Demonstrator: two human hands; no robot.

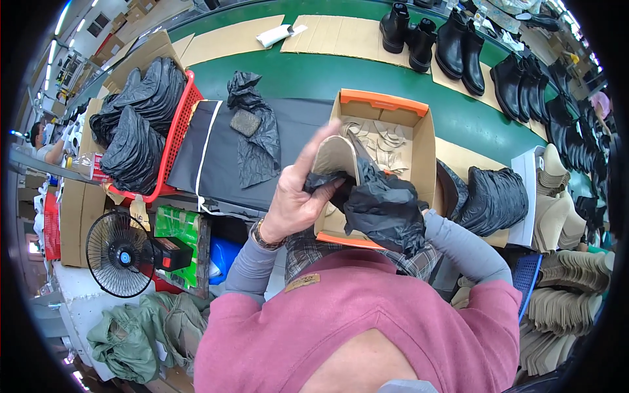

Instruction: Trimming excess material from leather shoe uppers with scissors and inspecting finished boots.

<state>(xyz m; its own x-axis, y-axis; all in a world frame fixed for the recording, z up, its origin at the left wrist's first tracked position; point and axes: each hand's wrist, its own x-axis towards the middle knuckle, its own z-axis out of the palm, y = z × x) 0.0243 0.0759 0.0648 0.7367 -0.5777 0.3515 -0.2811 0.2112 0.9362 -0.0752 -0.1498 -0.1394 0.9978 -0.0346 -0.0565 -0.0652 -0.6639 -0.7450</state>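
My left hand (298, 196) grips a tan cardboard boot-shaped insert (334, 159) and the edge of a black plastic bag (383, 206) that is being pulled over it. My right hand is hidden under that bag; only its grey sleeve (468, 245) shows. Both are held above an open cardboard box (422, 141) with orange edges, which holds more tan inserts (386, 141).
A red basket (177, 134) of black bags stands at the left. A loose black bag (255, 131) lies on a dark cloth (216, 154). Black boots (458, 42) line the green conveyor. Stacks of tan inserts (563, 301) are at the right, a small fan (121, 255) at the lower left.
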